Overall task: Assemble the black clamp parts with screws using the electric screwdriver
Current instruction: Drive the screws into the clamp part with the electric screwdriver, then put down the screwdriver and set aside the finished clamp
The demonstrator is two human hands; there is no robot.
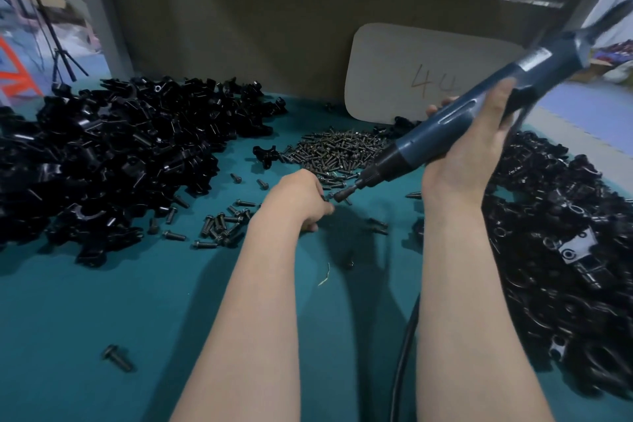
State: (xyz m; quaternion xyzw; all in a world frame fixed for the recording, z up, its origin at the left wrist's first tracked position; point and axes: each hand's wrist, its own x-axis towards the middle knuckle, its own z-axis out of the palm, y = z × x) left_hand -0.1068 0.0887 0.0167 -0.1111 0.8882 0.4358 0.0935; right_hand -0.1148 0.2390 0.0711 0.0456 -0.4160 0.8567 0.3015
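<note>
My right hand (pixel 469 147) grips the blue-grey electric screwdriver (pixel 445 134), tilted so its tip (pixel 340 195) points down and left. My left hand (pixel 301 199) is curled at the tip and pinches a small dark screw (pixel 329 197) there, though the fingers hide most of it. A large heap of black clamp parts (pixel 113 154) lies at the left. A pile of dark screws (pixel 339 147) sits just beyond my left hand. Another heap of black clamp pieces (pixel 555 233) fills the right side.
Loose screws (pixel 222 223) are scattered on the teal table cover (pixel 102 319), one bolt (pixel 118 357) near the front left. A white card (pixel 418 75) marked 44 leans on the brown back board. The screwdriver's black cable (pixel 404 353) runs down between my arms.
</note>
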